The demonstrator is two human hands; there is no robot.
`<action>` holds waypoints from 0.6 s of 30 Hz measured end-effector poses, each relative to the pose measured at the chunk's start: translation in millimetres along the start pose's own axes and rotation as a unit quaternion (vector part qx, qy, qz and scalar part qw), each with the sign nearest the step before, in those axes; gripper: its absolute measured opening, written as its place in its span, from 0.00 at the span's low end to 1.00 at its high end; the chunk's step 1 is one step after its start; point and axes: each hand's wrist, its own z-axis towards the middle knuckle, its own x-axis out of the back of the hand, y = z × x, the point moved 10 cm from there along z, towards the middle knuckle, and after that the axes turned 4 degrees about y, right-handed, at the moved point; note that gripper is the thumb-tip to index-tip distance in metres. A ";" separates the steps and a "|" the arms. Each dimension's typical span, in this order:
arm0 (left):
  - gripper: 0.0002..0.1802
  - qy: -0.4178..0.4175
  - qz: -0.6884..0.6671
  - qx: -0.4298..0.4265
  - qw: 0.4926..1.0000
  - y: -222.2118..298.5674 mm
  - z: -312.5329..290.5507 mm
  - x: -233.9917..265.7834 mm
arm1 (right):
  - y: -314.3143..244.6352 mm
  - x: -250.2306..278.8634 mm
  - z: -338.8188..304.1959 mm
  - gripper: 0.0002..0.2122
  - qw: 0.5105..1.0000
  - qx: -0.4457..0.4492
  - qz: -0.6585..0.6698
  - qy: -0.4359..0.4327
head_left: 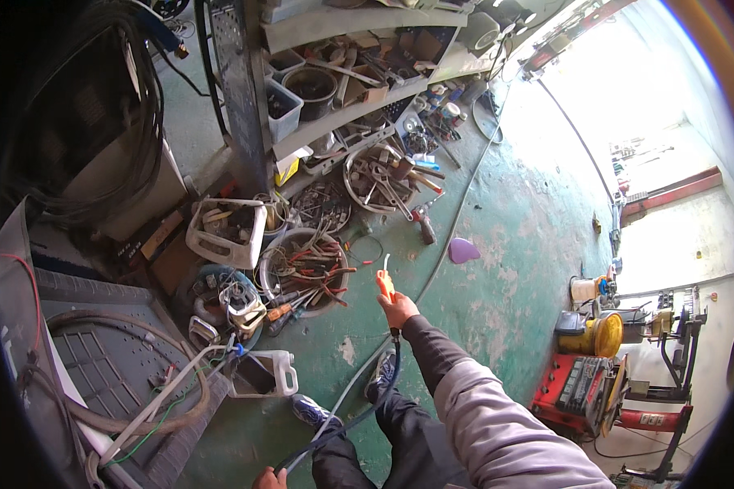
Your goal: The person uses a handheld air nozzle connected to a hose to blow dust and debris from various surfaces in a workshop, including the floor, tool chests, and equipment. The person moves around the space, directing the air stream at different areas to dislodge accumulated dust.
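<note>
"What has the right hand point(399, 310) got?"

"One orange plastic air gun with a slim pale nozzle point(385, 285), out over the green painted floor point(510, 273). The fingers are wrapped snugly round its grip, probably so the nozzle points away from the body."

"And the left hand point(269, 479)?"

"Low down, mostly cut off from sight. Its fingers look closed round the dark rubber hose point(344, 425) running up to the gun, likely to manage the slack."

"Count the rest for me."

"Two patterned shoes point(381, 376), one long grey hose point(443, 267) trailing between them. One cut-open white plastic jug point(280, 359) just left; one flat, rounded purple piece point(464, 250) farther out. Two round tool tubs: a grey one point(264, 275) holding red-handled pliers point(322, 259), too jumbled to count, and a pale-rimmed one point(347, 175) of mixed tools. Perhaps they're sorted by kind."
</note>
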 end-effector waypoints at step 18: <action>0.22 0.000 -0.060 -0.194 0.979 389.6 9.7 75.1 | -84.4 268.0 279.2 0.20 0.989 0.036 -0.043 0.137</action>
